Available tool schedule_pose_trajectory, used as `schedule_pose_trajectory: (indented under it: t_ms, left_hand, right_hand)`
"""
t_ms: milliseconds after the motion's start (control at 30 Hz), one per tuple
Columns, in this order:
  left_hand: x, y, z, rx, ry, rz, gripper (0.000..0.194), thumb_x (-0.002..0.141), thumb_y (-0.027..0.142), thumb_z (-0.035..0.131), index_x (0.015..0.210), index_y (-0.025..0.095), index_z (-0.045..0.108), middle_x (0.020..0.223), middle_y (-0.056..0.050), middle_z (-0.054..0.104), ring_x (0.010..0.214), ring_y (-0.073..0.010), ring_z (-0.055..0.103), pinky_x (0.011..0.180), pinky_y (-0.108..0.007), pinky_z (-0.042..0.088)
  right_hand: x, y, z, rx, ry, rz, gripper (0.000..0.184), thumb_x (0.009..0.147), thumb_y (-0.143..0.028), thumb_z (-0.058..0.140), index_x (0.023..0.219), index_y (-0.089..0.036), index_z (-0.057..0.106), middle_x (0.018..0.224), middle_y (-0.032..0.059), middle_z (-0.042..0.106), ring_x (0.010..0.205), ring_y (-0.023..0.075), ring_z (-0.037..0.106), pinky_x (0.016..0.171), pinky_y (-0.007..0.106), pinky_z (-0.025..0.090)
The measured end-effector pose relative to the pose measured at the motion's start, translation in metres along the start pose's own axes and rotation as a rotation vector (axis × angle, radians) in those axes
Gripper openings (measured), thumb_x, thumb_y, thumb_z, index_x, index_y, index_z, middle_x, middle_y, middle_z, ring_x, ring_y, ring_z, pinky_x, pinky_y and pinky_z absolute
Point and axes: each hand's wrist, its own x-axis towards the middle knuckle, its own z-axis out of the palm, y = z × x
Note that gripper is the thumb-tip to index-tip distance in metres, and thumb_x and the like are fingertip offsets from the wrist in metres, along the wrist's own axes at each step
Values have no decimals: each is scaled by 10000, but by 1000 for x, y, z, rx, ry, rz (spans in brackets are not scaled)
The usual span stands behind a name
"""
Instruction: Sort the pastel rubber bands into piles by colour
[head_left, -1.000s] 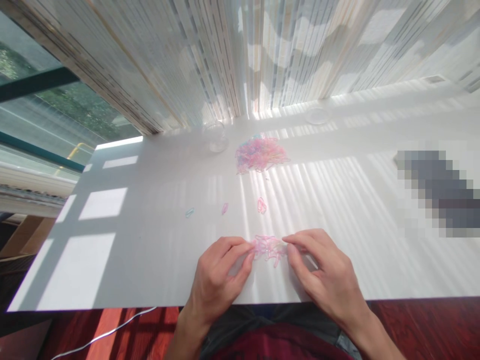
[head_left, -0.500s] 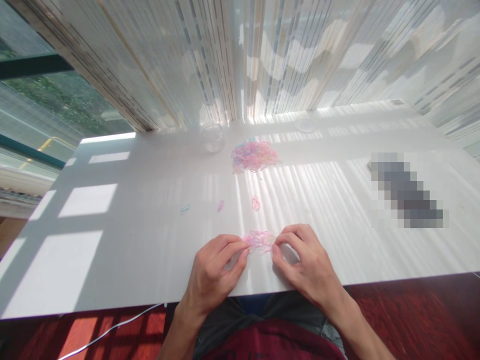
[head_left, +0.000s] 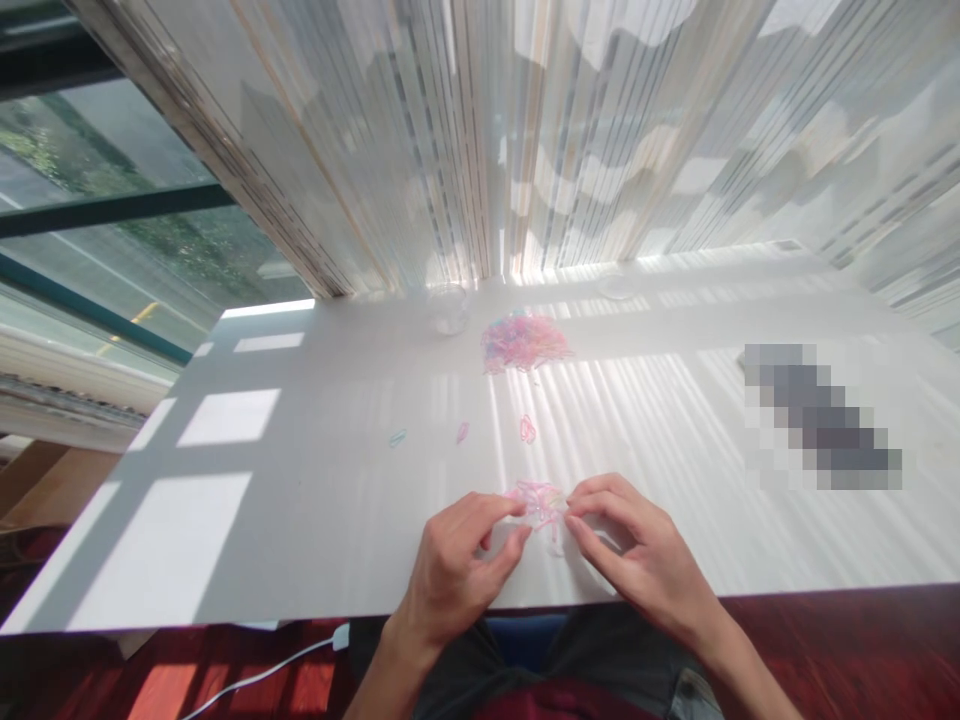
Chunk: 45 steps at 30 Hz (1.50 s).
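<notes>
A big pile of rubber bands [head_left: 523, 343] lies on the table [head_left: 315, 530] — a jar [head_left: 450, 310] just to its left, a round disc [head_left: 618, 288] behind it to the right. Three lone bands [head_left: 462, 432] sit in a row nearer. Closest, a small heap [head_left: 538, 503] lies between the left hand [head_left: 461, 570] and the right hand [head_left: 637, 545] — both touching it.

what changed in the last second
Mostly the view: it drew back, so everything sits smaller in frame. The left hand and right hand still hold the small tangle of pink elastic bands at their fingertips. The big pile of elastic bands and three loose bands stayed put.
</notes>
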Motion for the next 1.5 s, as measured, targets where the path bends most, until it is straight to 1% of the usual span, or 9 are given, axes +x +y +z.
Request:
schedule_pose_trajectory:
  t_ms: [100, 200, 433, 600, 700, 900, 1367, 1433, 1500]
  left_hand:
    - [1, 3, 6, -35, -24, 42, 143, 957, 222, 675, 1098, 200, 691, 927, -61, 781, 654, -138, 660, 628, -250, 558]
    - [3, 2, 11, -50, -11, 97, 108, 968, 177, 649, 1054, 210, 705, 862, -43, 780, 732, -159, 718, 692, -254, 575]
    - [2, 0, 12, -78, 15, 115, 108, 956, 176, 659, 1047, 213, 705, 828, -33, 773, 688, -154, 714, 655, -236, 565]
    - [1, 1, 11, -90, 6, 94, 103, 967, 159, 638, 1008, 206, 720, 815, -28, 768, 665, -137, 685, 656, -230, 553]
    - [0, 1, 9, -112, 21, 24, 113, 979, 197, 628, 988, 195, 741, 793, -38, 762, 620, -127, 641, 616, -227, 543]
    - [-3, 0, 9, -194, 51, -88, 140, 967, 242, 647, 969, 179, 773, 842, -62, 782, 583, -110, 600, 584, -218, 548]
    - [-5, 1, 11, -151, -9, -65, 112, 945, 197, 664, 985, 194, 769, 819, -32, 778, 570, -106, 565, 581, -214, 517]
    - [-4, 1, 8, -145, 9, -83, 113, 946, 191, 658, 967, 195, 769, 828, -30, 781, 573, -104, 578, 576, -208, 514]
    - [1, -3, -1, -111, 82, -121, 112, 944, 205, 664, 957, 198, 775, 840, -29, 785, 568, -101, 580, 575, -207, 515]
  right_hand:
    - [0, 0, -1, 20, -37, -14, 82, 976, -216, 615, 949, -222, 692, 977, 54, 685, 918, 176, 686, 811, 288, 578]
    - [-1, 0, 0, 15, -54, -29, 102, 983, -214, 605, 957, -221, 704, 973, 55, 688, 919, 174, 690, 814, 282, 579]
    - [-1, 3, 3, -15, -63, -41, 116, 986, -224, 593, 943, -222, 700, 949, 53, 694, 890, 178, 694, 791, 287, 586]
    - [-1, 0, 2, -25, -63, -55, 118, 991, -233, 590, 959, -215, 702, 974, 70, 702, 929, 191, 694, 832, 317, 588]
    - [-1, -3, 3, -51, -41, -68, 110, 964, -257, 637, 1046, -220, 700, 1026, 81, 708, 974, 208, 694, 865, 345, 592]
    - [-2, -3, 5, -79, 11, -95, 137, 958, -289, 652, 1062, -214, 701, 999, 83, 721, 918, 204, 703, 814, 340, 605]
    - [-3, -4, 5, -51, 17, -139, 100, 982, -257, 635, 986, -215, 726, 929, 58, 735, 877, 183, 708, 786, 300, 591]
    - [-4, -5, 4, -59, 9, -118, 111, 982, -260, 634, 1031, -216, 723, 948, 61, 733, 872, 181, 705, 788, 299, 589]
    - [-4, -6, 3, -63, 2, -80, 129, 984, -259, 627, 1073, -218, 711, 973, 66, 729, 871, 179, 701, 783, 296, 586]
